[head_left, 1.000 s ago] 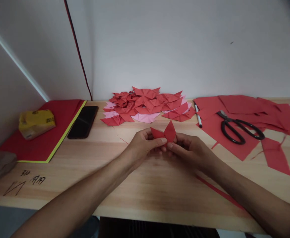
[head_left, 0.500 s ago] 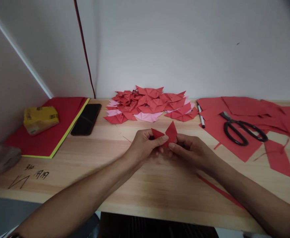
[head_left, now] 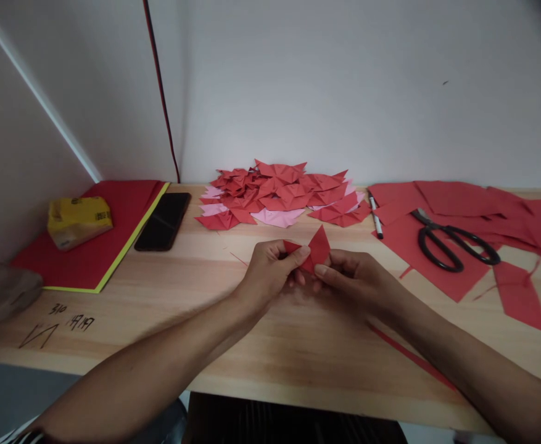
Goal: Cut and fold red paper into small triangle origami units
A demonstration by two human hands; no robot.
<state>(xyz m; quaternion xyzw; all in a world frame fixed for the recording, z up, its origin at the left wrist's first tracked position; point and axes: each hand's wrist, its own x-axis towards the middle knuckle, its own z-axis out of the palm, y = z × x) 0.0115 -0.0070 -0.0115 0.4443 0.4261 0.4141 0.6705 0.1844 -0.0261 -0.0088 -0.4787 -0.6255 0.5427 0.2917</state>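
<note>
A small piece of folded red paper (head_left: pixel 319 246) is held just above the table, one pointed flap standing up. My left hand (head_left: pixel 274 264) pinches its left side, thumb on top near the fold. From the right, my right hand (head_left: pixel 351 271) grips its lower right edge between thumb and fingers. The fingertips beneath the paper are partly hidden. Behind both hands lies a pile of folded red and pink paper pieces (head_left: pixel 282 191) against the wall.
At right, black-handled scissors (head_left: pixel 441 246) and a marker (head_left: pixel 375 216) lie by red paper sheets (head_left: pixel 459 197). A phone (head_left: pixel 163 222) and a yellow packet (head_left: pixel 80 221) on red sheets (head_left: pixel 94 259) are at left. A red strip (head_left: pixel 411 356) lies near my right forearm.
My left thumb has shifted slightly up and left on the folded paper, and less of its left flap shows. Both hands keep their grip; the view has turned slightly left.
</note>
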